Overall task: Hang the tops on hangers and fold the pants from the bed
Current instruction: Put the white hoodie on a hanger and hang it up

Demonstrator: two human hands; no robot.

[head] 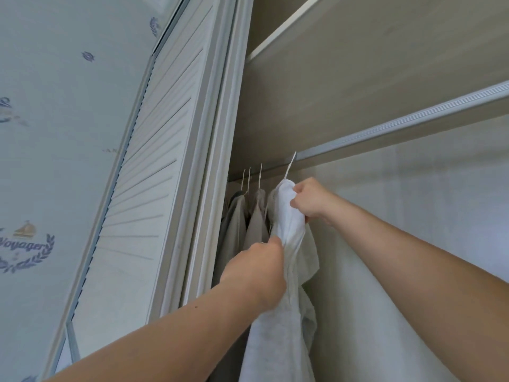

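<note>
White top point(286, 271) hangs inside the open wardrobe, just right of the clothes already on the rail, its neck gathered round a thin white hanger hook point(290, 166) whose tip reaches up to the metal rail point(399, 128); whether the hook sits fully over the rail cannot be told.

At far left the wall carries pale wallpaper point(55, 133) printed with small blue emblems, one of a ship in a laurel wreath. Next to it stands a white louvred wardrobe door point(154, 161), slid to the left beside the wardrobe's frame. Just inside the opening, two grey-beige garments point(234, 224) hang on their own thin hangers, close together and touching the white top's left side.

The left hand point(259, 271) reaches up from below, fingers curled round a fold of the white fabric at the top's front edge. The right hand point(311, 201) is higher, at the shoulder of the top just below the hook, its fingers pinching the cloth there. Both forearms are bare.

Above the rail, a beige shelf point(358, 78) spans the wardrobe, and a pale back panel point(413, 202) fills the right side.
</note>
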